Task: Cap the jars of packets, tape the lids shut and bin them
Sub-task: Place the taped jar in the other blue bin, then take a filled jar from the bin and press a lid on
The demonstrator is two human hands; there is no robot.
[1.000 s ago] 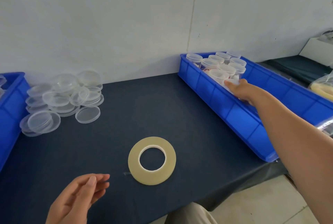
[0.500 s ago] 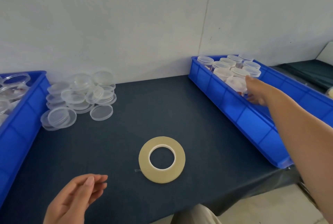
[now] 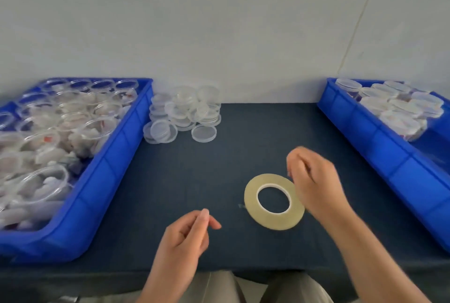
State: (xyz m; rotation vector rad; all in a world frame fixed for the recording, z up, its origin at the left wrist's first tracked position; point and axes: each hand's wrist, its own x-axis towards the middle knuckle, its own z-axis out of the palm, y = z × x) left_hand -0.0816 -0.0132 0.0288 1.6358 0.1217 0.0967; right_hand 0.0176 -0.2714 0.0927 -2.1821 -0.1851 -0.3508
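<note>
The left hand hovers low over the table's near edge, fingers loosely curled and holding nothing. The right hand, blurred, hangs over the right rim of the tape roll with its fingers bent and nothing seen in them.

The roll lies flat on the dark blue tablecloth, which runs back to a plain pale wall. A blue left bin holds open jars of packets. Just beside it, against the wall, sits a heap of clear lids. The blue right bin holds the capped jars. Red marks on the packets are too blurred to read.

Half a second ago the right hand was reaching into the right bin. It has since drawn back to the tape, and the view has swung left.
</note>
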